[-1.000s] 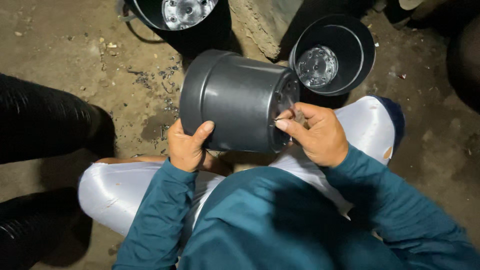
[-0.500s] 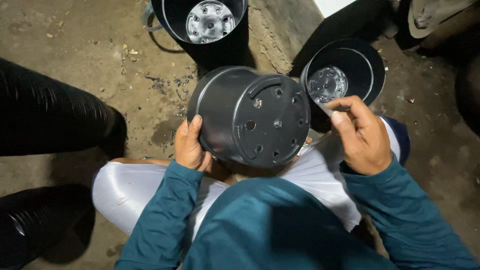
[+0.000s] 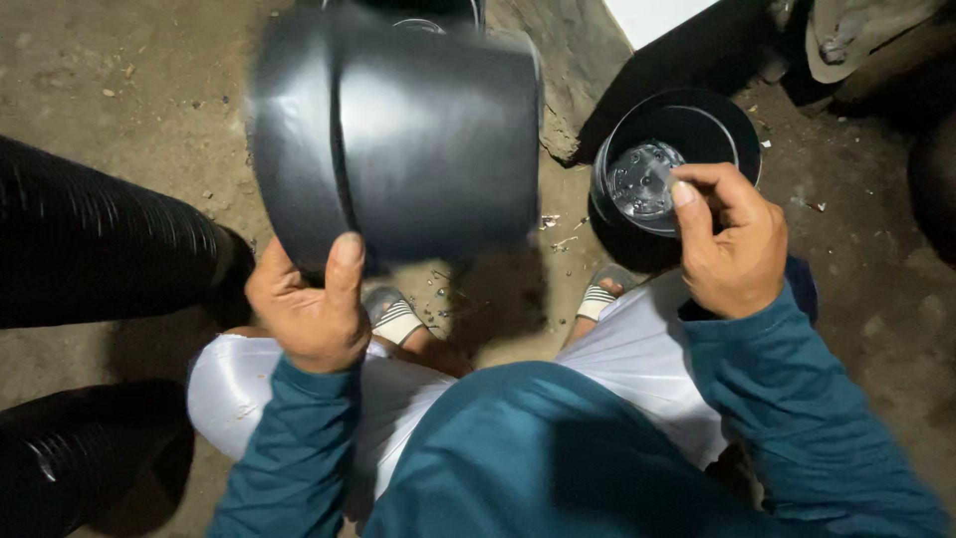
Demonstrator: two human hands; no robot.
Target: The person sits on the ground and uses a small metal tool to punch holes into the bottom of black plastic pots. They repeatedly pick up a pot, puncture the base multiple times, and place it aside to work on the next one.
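A bare, gritty earthen floor (image 3: 119,80) lies under a seated person. The left hand (image 3: 309,309) grips the rim of a large black plastic pot (image 3: 398,139), held on its side and lifted above the knees, thumb pressed on the wall. The right hand (image 3: 732,244) is curled, fingertips pinched together, just beside a second black plastic pot (image 3: 732,120) standing upright on the floor.

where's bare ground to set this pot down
Bare dirt lies upper left, above the stacked black pots, and far right past the open pot. Between the feet it is tight. The left hand holds the big pot.
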